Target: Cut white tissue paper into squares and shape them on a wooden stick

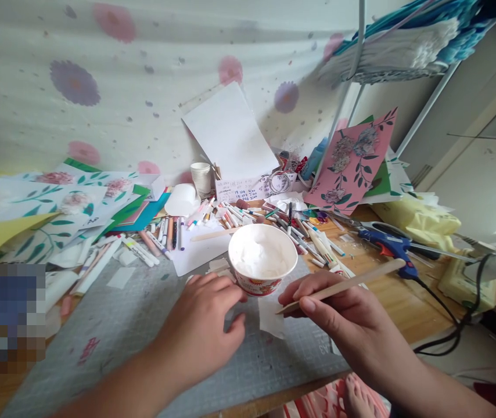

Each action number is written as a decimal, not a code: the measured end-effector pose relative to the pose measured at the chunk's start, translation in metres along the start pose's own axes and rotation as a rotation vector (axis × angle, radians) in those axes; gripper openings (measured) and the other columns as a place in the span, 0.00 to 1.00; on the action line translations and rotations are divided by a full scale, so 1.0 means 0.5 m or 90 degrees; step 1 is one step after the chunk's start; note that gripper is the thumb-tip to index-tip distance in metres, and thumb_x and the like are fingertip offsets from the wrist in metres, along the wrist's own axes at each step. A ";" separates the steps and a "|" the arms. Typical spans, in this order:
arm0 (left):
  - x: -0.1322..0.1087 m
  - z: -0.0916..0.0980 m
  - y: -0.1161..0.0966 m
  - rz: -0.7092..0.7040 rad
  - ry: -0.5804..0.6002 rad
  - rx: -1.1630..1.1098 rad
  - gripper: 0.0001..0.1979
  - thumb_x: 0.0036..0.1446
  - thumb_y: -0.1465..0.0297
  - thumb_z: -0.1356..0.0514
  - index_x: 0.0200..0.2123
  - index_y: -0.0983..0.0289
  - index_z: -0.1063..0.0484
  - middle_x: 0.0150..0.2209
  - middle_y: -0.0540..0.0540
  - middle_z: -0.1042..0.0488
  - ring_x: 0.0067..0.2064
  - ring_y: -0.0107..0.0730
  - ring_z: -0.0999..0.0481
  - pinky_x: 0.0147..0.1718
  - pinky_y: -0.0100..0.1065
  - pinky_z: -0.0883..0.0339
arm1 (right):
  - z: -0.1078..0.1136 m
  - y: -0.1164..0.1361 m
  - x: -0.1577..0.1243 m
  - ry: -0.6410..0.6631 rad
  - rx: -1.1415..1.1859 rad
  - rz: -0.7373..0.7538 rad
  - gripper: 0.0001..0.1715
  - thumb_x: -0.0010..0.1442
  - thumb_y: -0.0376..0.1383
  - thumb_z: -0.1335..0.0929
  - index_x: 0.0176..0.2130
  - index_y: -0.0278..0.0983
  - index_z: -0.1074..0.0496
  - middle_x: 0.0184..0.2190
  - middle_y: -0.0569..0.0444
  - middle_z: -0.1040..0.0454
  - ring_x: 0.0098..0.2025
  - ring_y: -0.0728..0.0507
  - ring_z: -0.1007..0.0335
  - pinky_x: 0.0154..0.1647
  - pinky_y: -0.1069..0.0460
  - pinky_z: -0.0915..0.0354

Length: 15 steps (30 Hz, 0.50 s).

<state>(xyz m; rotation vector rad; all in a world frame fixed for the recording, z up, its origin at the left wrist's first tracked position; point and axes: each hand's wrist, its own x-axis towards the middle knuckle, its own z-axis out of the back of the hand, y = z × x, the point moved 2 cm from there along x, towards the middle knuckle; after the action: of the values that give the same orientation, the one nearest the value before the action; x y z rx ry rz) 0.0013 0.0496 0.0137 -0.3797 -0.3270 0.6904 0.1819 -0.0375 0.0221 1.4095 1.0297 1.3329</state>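
My right hand (335, 307) pinches a flat wooden craft stick (361, 281) between thumb and fingers, its narrow end slanting down to the left. Just behind it stands a paper bowl (263, 284) with a printed outside and a white fluffy or creamy mass (259, 255) inside. My left hand (211, 319) rests low over the mat at the bowl's left, fingers bent and thumb apart. Its fingertips are partly out of sight near small off-white paper scraps (218, 265). In front of the bowl, between both hands, lies a pale translucent paper piece (272, 325).
A grey cutting mat (143, 348) covers the table's front. Many markers (300, 232) lie scattered behind the bowl. On the right are a blue glue gun (390, 249) with a black cord and scissors (374, 226). Flower pictures (352, 162) stand right; others (69, 203) lie left.
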 end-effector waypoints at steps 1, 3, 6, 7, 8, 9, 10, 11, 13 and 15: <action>-0.002 0.003 -0.003 0.000 -0.005 -0.054 0.09 0.49 0.76 0.44 0.33 0.61 0.26 0.34 0.54 0.24 0.40 0.44 0.29 0.40 0.45 0.38 | 0.000 0.000 -0.002 0.007 0.006 -0.002 0.06 0.61 0.37 0.32 0.33 0.41 0.24 0.35 0.54 0.25 0.39 0.46 0.27 0.40 0.52 0.29; -0.006 0.004 -0.005 0.008 0.001 -0.206 0.10 0.49 0.76 0.43 0.35 0.61 0.27 0.35 0.53 0.25 0.38 0.39 0.29 0.38 0.39 0.36 | -0.001 -0.001 -0.005 0.025 0.014 -0.009 0.05 0.62 0.37 0.32 0.35 0.42 0.25 0.36 0.55 0.25 0.40 0.45 0.27 0.41 0.51 0.30; -0.013 -0.010 -0.007 0.015 0.067 -0.473 0.12 0.51 0.70 0.39 0.41 0.61 0.28 0.37 0.52 0.25 0.39 0.37 0.29 0.39 0.36 0.35 | -0.005 0.000 -0.009 0.048 0.015 -0.010 0.05 0.63 0.37 0.33 0.36 0.43 0.26 0.36 0.55 0.25 0.41 0.46 0.28 0.43 0.52 0.32; -0.015 -0.017 -0.008 0.025 0.089 -0.550 0.12 0.51 0.68 0.38 0.41 0.60 0.28 0.36 0.52 0.25 0.39 0.36 0.29 0.39 0.36 0.35 | -0.007 0.001 -0.010 0.054 0.011 -0.005 0.05 0.63 0.36 0.33 0.36 0.43 0.26 0.37 0.55 0.25 0.42 0.46 0.28 0.43 0.53 0.33; -0.016 -0.024 -0.009 0.043 0.103 -0.616 0.12 0.51 0.66 0.37 0.41 0.61 0.29 0.35 0.52 0.26 0.38 0.35 0.29 0.37 0.34 0.35 | -0.009 0.002 -0.010 0.061 0.007 0.002 0.05 0.63 0.36 0.33 0.37 0.43 0.26 0.36 0.56 0.25 0.43 0.47 0.29 0.44 0.53 0.33; -0.017 -0.029 -0.009 0.066 0.107 -0.665 0.11 0.52 0.65 0.37 0.38 0.61 0.29 0.33 0.50 0.27 0.36 0.33 0.29 0.35 0.32 0.36 | -0.011 0.003 -0.011 0.066 0.001 0.009 0.06 0.63 0.35 0.34 0.37 0.43 0.26 0.36 0.56 0.25 0.43 0.47 0.29 0.44 0.54 0.33; -0.018 -0.033 -0.009 0.091 0.101 -0.695 0.09 0.52 0.65 0.37 0.35 0.62 0.29 0.29 0.49 0.29 0.32 0.29 0.31 0.31 0.30 0.37 | -0.012 0.004 -0.011 0.069 -0.006 0.015 0.06 0.63 0.35 0.33 0.38 0.43 0.26 0.36 0.56 0.25 0.43 0.47 0.29 0.44 0.54 0.34; -0.017 -0.036 -0.008 0.110 0.089 -0.711 0.08 0.53 0.65 0.37 0.32 0.63 0.30 0.26 0.47 0.31 0.29 0.27 0.33 0.29 0.28 0.39 | -0.012 0.004 -0.010 0.069 -0.009 0.018 0.06 0.63 0.35 0.33 0.38 0.43 0.26 0.37 0.56 0.24 0.43 0.47 0.29 0.44 0.55 0.34; -0.016 -0.036 -0.008 0.117 0.065 -0.716 0.08 0.54 0.65 0.37 0.29 0.63 0.30 0.24 0.46 0.34 0.27 0.24 0.37 0.26 0.26 0.42 | -0.011 0.003 -0.009 0.061 0.003 0.014 0.05 0.63 0.35 0.33 0.37 0.43 0.26 0.37 0.56 0.24 0.44 0.47 0.28 0.44 0.54 0.34; -0.015 -0.032 -0.007 0.099 0.051 -0.706 0.07 0.55 0.65 0.38 0.30 0.63 0.28 0.24 0.46 0.34 0.27 0.24 0.38 0.26 0.26 0.43 | -0.008 0.003 -0.007 0.046 0.028 0.008 0.04 0.62 0.36 0.32 0.37 0.43 0.26 0.38 0.56 0.23 0.44 0.46 0.28 0.46 0.54 0.34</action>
<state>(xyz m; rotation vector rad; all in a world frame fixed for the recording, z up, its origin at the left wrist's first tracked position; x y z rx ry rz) 0.0044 0.0387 -0.0001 -1.4944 -0.5944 0.5906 0.1779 -0.0411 0.0226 1.4113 1.1058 1.3872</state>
